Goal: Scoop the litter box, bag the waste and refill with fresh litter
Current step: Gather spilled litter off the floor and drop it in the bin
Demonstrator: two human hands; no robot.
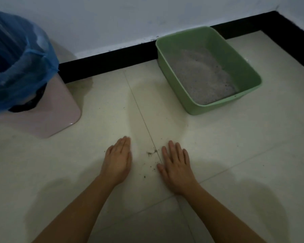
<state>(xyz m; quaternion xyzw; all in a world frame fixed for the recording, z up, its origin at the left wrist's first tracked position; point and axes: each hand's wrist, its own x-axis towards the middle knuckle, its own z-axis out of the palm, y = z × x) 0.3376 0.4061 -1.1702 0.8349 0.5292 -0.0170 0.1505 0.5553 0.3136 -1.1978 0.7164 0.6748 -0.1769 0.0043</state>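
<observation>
Left hand [118, 162] palm-down over floor [235, 155], grip straight-fingered, right hand [175, 166] alike, grip slightly spread — crumbs [152, 153] between

1. Only hands and forearms of the person showed; both arms ran in from the bottom edge of the view.
2. Left hand [117, 162]: bare, seen from the back. Fingers were slim, and the thumb was mostly hidden along the inner edge.
3. Right hand [175, 167]: bare, also seen from the back. All four fingers and the thumb were visible, with knuckles faintly marked.
4. Left forearm [74, 211]: bare right to the frame edge, narrow at the wrist and widening steadily towards the elbow.
5. Right forearm [223, 213]: the same, bare to the frame edge and of like build.
6. Light was dim, so nails and fine surface detail could not be told.
</observation>
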